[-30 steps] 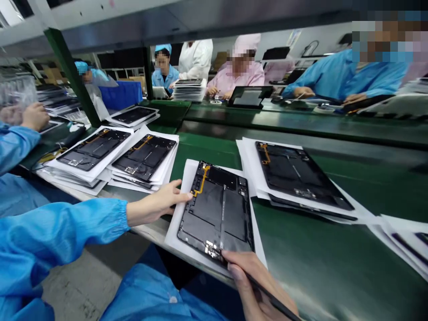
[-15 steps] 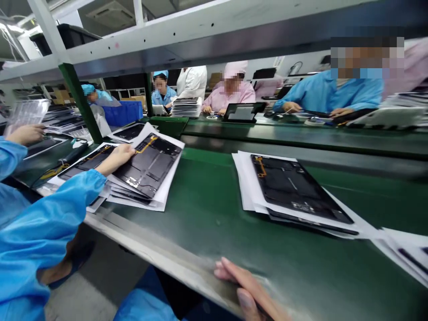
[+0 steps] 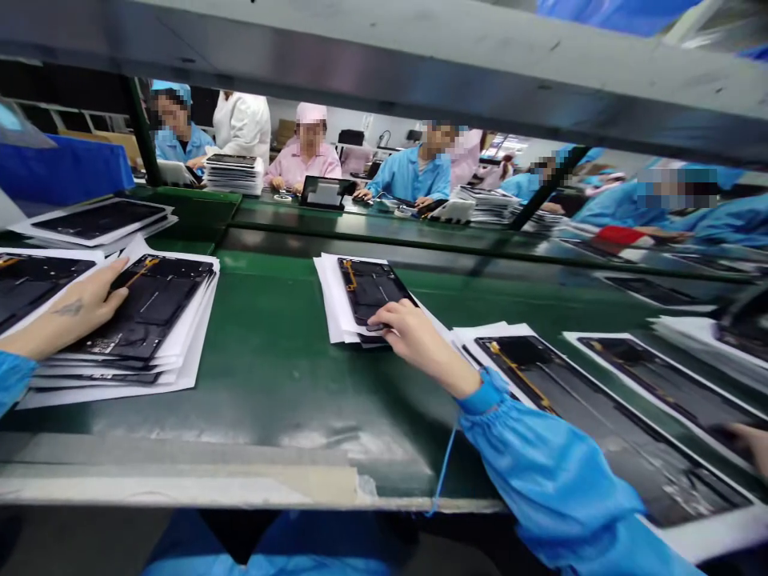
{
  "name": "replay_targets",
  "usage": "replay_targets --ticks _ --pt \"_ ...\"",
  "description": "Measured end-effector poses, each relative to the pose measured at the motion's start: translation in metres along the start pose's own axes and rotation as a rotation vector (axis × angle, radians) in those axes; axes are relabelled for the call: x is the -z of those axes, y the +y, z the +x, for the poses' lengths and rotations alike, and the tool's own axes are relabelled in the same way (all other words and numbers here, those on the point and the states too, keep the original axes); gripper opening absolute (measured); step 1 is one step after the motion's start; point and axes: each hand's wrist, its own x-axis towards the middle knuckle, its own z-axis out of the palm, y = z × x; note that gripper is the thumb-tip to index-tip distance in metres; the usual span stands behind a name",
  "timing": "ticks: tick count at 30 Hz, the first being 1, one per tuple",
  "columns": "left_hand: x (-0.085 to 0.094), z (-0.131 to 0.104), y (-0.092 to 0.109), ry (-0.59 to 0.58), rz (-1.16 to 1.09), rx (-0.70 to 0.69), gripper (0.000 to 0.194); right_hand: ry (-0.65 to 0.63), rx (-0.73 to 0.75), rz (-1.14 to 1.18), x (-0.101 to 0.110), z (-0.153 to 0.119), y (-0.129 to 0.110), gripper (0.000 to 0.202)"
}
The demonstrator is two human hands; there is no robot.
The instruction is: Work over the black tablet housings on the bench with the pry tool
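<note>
My left hand [image 3: 78, 312] is at the left side of a stack of dark panels [image 3: 159, 308] interleaved with white sheets. Its thumb and fingers are closed at the top panel's edge, near an orange ribbon. My right hand [image 3: 417, 340] reaches in from the lower right and pinches the near edge of another dark panel [image 3: 366, 284]. That panel lies on white sheets at the middle of the green table [image 3: 264, 344]. The undersides of both hands' fingertips are hidden.
More panels [image 3: 606, 416] lie on paper at right, where another person's hand [image 3: 753, 444] shows. A panel [image 3: 105, 218] lies at upper left beside a blue bin [image 3: 66, 172]. A grey shelf beam [image 3: 360, 68] crosses above; several people sit opposite.
The view has swung right. My right hand has moved from the near table edge onto the middle panel. My left hand has stayed at the left stack.
</note>
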Motion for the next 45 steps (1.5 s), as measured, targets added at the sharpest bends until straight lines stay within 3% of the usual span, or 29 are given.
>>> replay_targets --ticks 2,4,7,9,12,14,20,22,26,30,34,37,39,42,45 --pt "0.004 -0.001 0.024 0.03 -0.039 -0.083 0.049 -0.053 0.018 -0.014 -0.005 0.009 0.015 0.025" --pt "0.003 0.0 0.065 0.035 -0.072 -0.271 0.044 -0.081 0.035 -0.021 -0.01 0.012 0.021 0.027" --pt "-0.01 0.007 0.149 -0.057 -0.068 -0.753 0.04 -0.101 0.058 -0.017 -0.016 0.012 0.021 0.03" --pt "-0.023 0.014 0.206 -0.062 -0.047 -0.956 0.04 -0.094 0.071 -0.006 -0.02 0.01 0.022 0.032" --pt "-0.043 0.026 0.271 -0.095 -0.05 -1.062 0.038 -0.048 0.079 0.023 -0.029 0.009 0.025 0.034" --pt "-0.053 0.034 0.294 -0.113 -0.076 -1.066 0.028 -0.017 0.083 0.05 -0.033 0.009 0.027 0.033" --pt "-0.057 0.045 0.305 -0.196 -0.246 -0.926 0.017 -0.014 0.148 0.128 -0.028 0.011 0.024 0.008" --pt "-0.056 0.046 0.305 -0.219 -0.329 -0.836 0.014 0.011 0.164 0.139 -0.026 0.011 0.022 0.01" --pt "-0.058 0.056 0.299 -0.253 -0.542 -0.568 0.016 0.179 0.141 0.151 -0.025 0.013 0.022 0.016" --pt "-0.064 0.079 0.295 -0.455 -0.781 -0.34 0.037 0.335 0.137 0.159 -0.023 0.016 0.024 0.014" --pt "-0.074 0.095 0.322 -0.607 -1.028 -0.217 0.037 0.347 0.217 0.13 -0.022 0.012 0.017 0.02" --pt "-0.078 0.097 0.349 -0.594 -1.156 -0.108 0.034 0.329 0.294 0.096 -0.021 0.005 0.004 0.021" --pt "-0.072 0.093 0.353 -0.537 -1.213 -0.048 0.032 0.319 0.346 0.075 -0.018 0.001 -0.006 0.026" --pt "-0.051 0.07 0.325 -0.436 -1.29 -0.024 0.027 0.35 0.403 0.07 -0.006 -0.003 -0.016 0.022" --pt "-0.025 0.021 0.268 -0.413 -1.35 -0.006 0.028 0.458 0.384 0.125 0.014 -0.012 -0.023 0.021"
